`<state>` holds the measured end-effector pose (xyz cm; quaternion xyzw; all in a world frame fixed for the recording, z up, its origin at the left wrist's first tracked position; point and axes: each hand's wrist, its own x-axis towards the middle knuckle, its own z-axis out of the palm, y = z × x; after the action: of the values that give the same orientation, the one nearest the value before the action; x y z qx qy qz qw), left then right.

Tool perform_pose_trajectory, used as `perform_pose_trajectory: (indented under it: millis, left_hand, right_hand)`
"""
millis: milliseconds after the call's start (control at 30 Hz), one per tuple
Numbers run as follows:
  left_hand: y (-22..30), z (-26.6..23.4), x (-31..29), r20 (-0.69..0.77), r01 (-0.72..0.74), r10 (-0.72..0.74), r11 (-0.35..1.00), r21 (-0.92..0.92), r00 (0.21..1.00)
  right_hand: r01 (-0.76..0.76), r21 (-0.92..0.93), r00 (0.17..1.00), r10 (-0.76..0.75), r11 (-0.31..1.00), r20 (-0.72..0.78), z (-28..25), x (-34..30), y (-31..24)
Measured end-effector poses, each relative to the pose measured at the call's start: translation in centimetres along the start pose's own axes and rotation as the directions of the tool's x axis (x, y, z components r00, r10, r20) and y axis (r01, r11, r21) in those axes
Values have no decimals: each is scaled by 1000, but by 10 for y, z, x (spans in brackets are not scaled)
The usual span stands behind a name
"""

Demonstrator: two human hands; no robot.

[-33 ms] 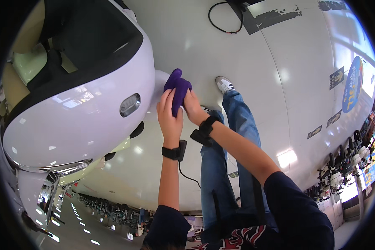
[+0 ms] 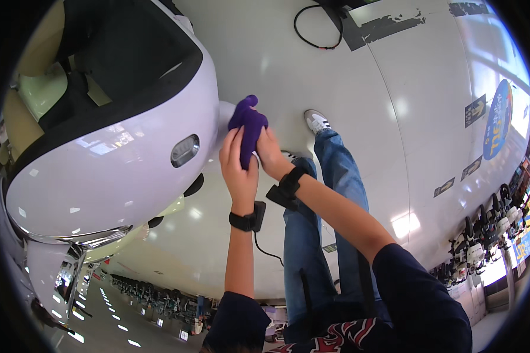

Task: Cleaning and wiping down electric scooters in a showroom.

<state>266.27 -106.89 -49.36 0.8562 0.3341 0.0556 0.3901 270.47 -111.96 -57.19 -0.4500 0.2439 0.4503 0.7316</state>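
Both hands grip a bunched purple cloth (image 2: pixel 251 130) in front of my body, just right of a glossy white vehicle body (image 2: pixel 123 159). My left hand (image 2: pixel 237 175) has its fingers wrapped round the cloth's lower left side. On the cloth's right edge, my right hand (image 2: pixel 271 154) is closed, its fingertips partly hidden by the folds. The cloth's upper end folds over into a rounded lump. An oval clear lamp (image 2: pixel 185 151) is set in the vehicle's side, left of my hands.
A dark windscreen-like panel (image 2: pixel 129 59) tops the vehicle, and chrome trim (image 2: pixel 100 236) runs along its lower end. A thin black cable loop (image 2: pixel 303 26) lies on the pale floor (image 2: pixel 265 59). Rows of parked two-wheelers (image 2: pixel 477 241) stand at right. A white striped shoe (image 2: pixel 317 120) shows ahead.
Both hands and the cloth have shifted slightly left. The cloth's upper folds have changed shape a little.
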Motion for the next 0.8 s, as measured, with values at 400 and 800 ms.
perform_pose_trajectory:
  millis: [400, 800]
  left_hand:
    - [85, -64, -21, -808, -125, -213, 935, -331, 549]
    - [46, -52, -28, -414, 237, -325, 939, -250, 850]
  right_hand:
    - [641, 54, 364, -366, 765, 856, 140, -79, -121]
    - [619, -188, 588, -291, 763, 754, 78, -32, -80]
